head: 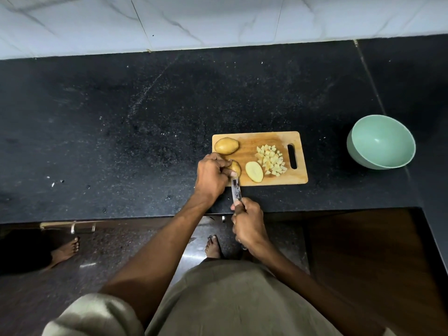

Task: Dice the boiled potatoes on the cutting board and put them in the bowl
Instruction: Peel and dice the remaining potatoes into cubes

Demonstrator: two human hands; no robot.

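wooden board (252, 144) holds a whole potato (226, 146) far left, dice (271, 160) at right; bowl (381, 141) far right has none. left hand (211, 175) grips a half (235, 167), right hand (248, 224) grips the knife (235, 190). cutting step; next needs steady slices.

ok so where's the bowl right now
In the head view the green bowl sits on the black counter at the far right, just beyond the handle end of the cutting board, apart from it and with no dice inside.
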